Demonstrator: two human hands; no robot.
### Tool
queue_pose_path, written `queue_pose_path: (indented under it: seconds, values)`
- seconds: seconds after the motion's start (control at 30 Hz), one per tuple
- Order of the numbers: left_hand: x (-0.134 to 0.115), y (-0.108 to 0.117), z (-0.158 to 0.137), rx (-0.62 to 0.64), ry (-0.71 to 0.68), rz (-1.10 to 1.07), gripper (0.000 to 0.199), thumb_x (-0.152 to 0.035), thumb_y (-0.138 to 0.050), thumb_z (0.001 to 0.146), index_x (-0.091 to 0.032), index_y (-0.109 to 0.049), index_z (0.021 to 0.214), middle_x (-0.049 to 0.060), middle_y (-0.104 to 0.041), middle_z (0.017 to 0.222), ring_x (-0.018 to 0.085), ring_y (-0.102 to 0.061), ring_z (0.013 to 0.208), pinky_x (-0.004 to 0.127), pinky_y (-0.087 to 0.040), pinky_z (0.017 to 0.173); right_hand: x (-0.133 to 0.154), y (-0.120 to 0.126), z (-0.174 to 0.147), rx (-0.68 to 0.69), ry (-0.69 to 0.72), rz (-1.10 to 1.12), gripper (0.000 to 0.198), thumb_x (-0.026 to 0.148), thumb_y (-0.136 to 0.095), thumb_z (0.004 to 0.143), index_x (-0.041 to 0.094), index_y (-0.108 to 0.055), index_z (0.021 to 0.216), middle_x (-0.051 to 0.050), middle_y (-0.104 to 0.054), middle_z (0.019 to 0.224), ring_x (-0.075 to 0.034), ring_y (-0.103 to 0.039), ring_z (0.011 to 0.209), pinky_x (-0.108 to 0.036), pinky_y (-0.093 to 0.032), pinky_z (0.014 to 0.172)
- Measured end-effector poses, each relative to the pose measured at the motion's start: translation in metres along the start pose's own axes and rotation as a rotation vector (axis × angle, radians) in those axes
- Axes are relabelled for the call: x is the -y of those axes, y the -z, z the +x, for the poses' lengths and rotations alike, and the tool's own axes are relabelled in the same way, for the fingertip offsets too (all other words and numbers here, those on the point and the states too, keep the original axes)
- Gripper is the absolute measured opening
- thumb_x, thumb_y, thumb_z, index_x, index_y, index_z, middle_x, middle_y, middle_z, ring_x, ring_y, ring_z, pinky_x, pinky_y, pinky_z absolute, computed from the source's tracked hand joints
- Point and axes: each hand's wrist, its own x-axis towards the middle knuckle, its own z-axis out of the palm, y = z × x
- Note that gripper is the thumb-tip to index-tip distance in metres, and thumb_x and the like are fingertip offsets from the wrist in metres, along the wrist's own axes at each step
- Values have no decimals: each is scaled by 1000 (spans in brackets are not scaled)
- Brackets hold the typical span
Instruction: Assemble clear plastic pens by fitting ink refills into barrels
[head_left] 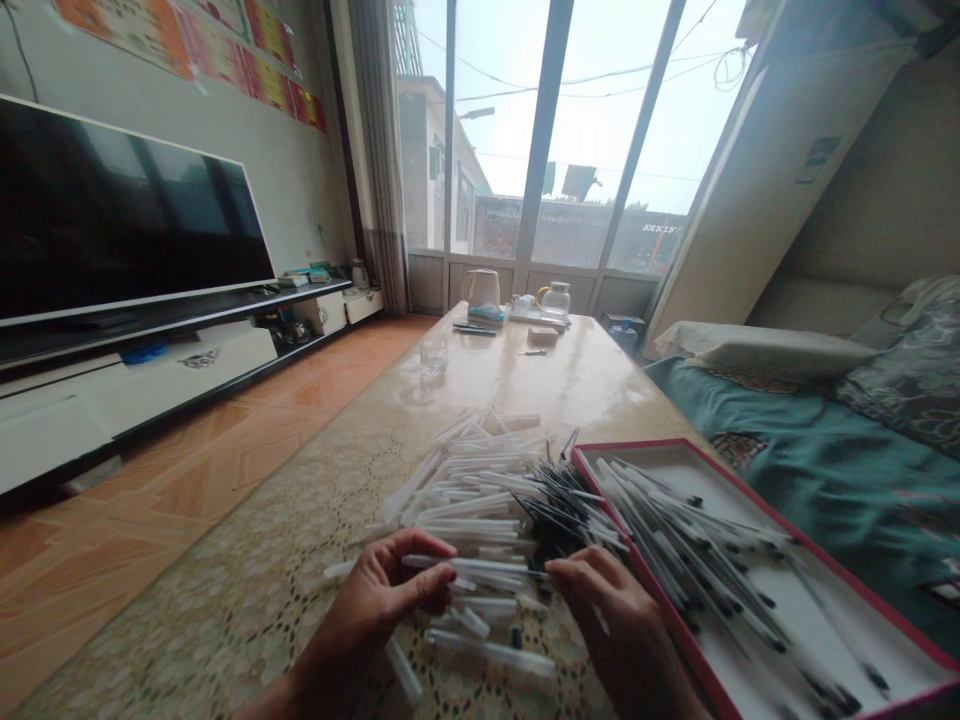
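Between thumb and fingers, my left hand (394, 585) holds a translucent white pen barrel (487, 566) that points to the right. My right hand (611, 610) pinches a thin pen refill (537, 574) at the barrel's right end; how far its tip sits inside is too small to tell. Beyond and under the hands lies a pile of loose white barrels (472, 480). A heap of dark-tipped refills (570, 500) rests right of that pile. Beside my right hand, a red-rimmed box (720, 455) holds many pens with black ends (675, 530).
On the far part of the patterned table (300, 540) stand a drinking glass (433, 360), a glass jug (555, 300), a pale kettle-like container (482, 290) and a small box (543, 336). A sofa with a teal cover (750, 420) runs along the right.
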Motion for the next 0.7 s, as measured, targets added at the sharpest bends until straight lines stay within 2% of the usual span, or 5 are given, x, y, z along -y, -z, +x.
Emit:
queue_pose_path:
  seconds: [0.17,0.23,0.43,0.6,0.7]
  values:
    - [-1,10,4,-81,-92,207,16,-29,-79,67,-17,-73,75,2,-76,67,18,-69,63,24,-53,59,-27,25,5,-111,14,-272,26,25,-44,94,25,-68,83,-6,-62,84,-23,-59,78,-34,-45,71]
    - [-3,10,2,-106,-126,325,12,-28,-75,71,-18,-73,77,3,-77,74,22,-71,72,28,-54,66,-39,33,7,-108,35,-350,28,25,-42,94,26,-66,80,-5,-61,81,-23,-58,76,-36,-44,70]
    - [-5,6,-3,-120,-362,709,8,-23,-66,75,-20,-73,79,5,-73,83,26,-68,84,38,-51,80,-60,42,6,-125,-42,-417,22,27,-43,93,23,-64,87,-6,-62,81,-26,-58,79,-38,-46,70]
    - [-4,4,-4,-106,-412,808,12,-18,-65,73,-21,-73,83,7,-71,90,28,-65,93,44,-49,86,-77,47,2,-204,-123,-536,17,26,-44,91,19,-59,91,-10,-64,84,-28,-60,81,-40,-48,72]
    - [-4,3,-5,-93,-420,836,13,-17,-65,72,-20,-73,82,7,-70,90,29,-65,93,44,-50,85,-94,59,-4,-220,-102,-651,10,24,-46,88,19,-55,88,-12,-64,82,-29,-61,79,-40,-49,71]
